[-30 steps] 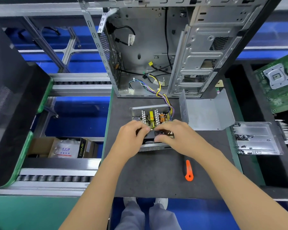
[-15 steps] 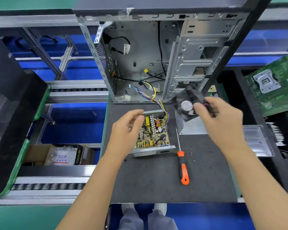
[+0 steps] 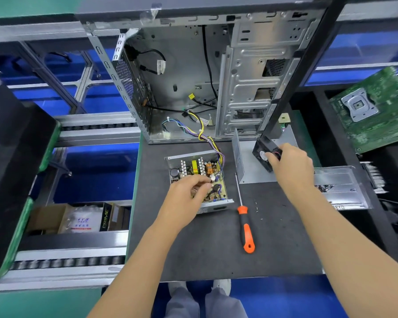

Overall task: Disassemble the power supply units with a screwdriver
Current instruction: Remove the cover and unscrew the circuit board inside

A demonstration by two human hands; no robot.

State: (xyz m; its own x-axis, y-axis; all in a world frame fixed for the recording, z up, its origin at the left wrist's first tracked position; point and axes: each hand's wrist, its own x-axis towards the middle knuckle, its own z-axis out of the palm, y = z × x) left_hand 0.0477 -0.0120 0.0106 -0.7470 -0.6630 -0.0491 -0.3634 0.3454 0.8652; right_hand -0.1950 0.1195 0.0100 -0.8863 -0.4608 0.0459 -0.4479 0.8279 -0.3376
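Note:
The opened power supply unit (image 3: 199, 171) lies on the black mat with its circuit board bare and its coloured wires running into the computer case. My left hand (image 3: 189, 191) sits on the board's near side, curled fingers and thumb pinching at its components. My right hand (image 3: 290, 164) grips the black fan (image 3: 261, 152), held over the unit's removed metal cover (image 3: 251, 171) to the right. The orange-handled screwdriver (image 3: 246, 232) lies loose on the mat between my arms, tip pointing away. A few small screws (image 3: 256, 205) lie beside its shaft.
An open computer case (image 3: 193, 76) stands at the mat's far edge. At the right are a metal tray (image 3: 340, 196) with screws and a green motherboard (image 3: 375, 111). Roller conveyors (image 3: 67, 262) and a cardboard box (image 3: 78, 219) sit on the left.
My right hand lifted the fan out of the unit and carried it right, over the cover. My left hand let go of the fan, then came down onto the board.

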